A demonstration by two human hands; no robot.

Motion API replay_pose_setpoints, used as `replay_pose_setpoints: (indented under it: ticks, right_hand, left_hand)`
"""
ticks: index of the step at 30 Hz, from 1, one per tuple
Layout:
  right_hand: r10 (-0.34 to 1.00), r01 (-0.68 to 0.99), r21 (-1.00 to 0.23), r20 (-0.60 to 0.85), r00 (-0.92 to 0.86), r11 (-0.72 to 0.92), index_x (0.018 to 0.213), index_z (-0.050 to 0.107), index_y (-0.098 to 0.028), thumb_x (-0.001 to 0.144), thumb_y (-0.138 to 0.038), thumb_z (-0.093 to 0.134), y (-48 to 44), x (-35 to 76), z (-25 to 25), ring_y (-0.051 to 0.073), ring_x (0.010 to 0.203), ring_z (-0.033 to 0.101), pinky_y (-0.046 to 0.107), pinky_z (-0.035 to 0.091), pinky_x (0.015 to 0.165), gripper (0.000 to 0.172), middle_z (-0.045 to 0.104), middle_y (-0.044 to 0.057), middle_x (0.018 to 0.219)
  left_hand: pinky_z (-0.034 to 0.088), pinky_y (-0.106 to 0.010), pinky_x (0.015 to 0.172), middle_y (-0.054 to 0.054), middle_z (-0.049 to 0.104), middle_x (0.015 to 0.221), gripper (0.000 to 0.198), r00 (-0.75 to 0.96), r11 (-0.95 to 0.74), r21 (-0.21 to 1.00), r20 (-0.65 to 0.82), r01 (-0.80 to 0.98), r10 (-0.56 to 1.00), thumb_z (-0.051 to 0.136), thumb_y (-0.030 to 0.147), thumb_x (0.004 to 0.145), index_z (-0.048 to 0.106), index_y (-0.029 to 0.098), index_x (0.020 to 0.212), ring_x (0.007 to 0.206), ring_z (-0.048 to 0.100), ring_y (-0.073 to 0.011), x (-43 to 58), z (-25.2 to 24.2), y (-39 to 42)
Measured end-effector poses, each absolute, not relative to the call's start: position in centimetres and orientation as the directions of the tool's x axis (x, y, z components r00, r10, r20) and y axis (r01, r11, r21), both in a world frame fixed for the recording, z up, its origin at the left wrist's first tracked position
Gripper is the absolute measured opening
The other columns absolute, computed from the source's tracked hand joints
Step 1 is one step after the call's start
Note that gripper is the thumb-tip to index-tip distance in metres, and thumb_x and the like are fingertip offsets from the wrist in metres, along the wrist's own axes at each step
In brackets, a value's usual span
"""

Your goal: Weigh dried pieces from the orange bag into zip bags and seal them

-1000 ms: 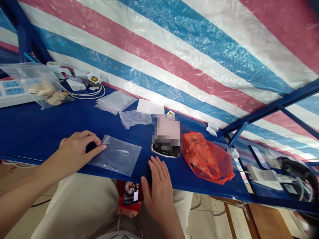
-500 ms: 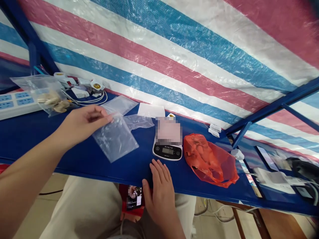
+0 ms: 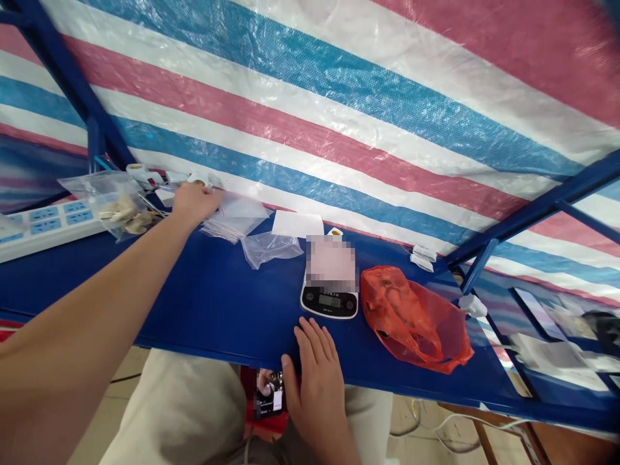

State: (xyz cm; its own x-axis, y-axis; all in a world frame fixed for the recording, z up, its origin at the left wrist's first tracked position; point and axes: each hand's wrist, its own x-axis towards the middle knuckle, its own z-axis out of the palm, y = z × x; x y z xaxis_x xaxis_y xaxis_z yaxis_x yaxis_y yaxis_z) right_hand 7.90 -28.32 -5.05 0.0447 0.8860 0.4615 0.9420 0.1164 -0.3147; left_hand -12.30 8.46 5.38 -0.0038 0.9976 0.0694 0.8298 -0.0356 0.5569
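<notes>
your left hand (image 3: pixel 194 203) is stretched to the back of the counter (image 3: pixel 194 303), at the stack of clear zip bags (image 3: pixel 227 227). one clear bag (image 3: pixel 245 206) lies across the top of that stack by your fingertips. to do this well, i'd work low and flat. line the bag's edges up with the stack, and mind the bag of beige pieces (image 3: pixel 119 208) just left of your wrist and the crumpled clear bag (image 3: pixel 271 247) just right of the stack. the left grip is curled at the top bag's edge and touches it, but blur hides whether thumb and fingers pinch it, so i cannot tell. your right hand (image 3: pixel 314 371) lies flat on the counter's near edge, fingers spread, holding nothing, just in front of the digital scale (image 3: pixel 330 300). a red plastic bag (image 3: pixel 416 320) sits beside the scale.
</notes>
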Motion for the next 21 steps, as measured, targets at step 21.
replay_pose_setpoints:
  ticks: [21]
  right_hand:
    - [0.879, 0.864, -0.493, 0.452, 0.149, 0.107, 0.141, 0.056, -0.02, 0.104, -0.026, 0.052, -28.8, 8.0, -4.6, 0.028, 0.132, 0.062, 0.052, 0.054, 0.108, 0.037, 0.068, 0.012, 0.138]
  left_hand:
    - [0.049, -0.029, 0.063, 0.004, 0.068, 0.072, 0.028, 0.193, -0.116, 0.855, 0.019, 0.506, 0.981, 0.063, 0.041, 0.077, 0.053, 0.025, 0.097, 0.063, 0.065, -0.0173, -10.7, -0.1, -4.4]
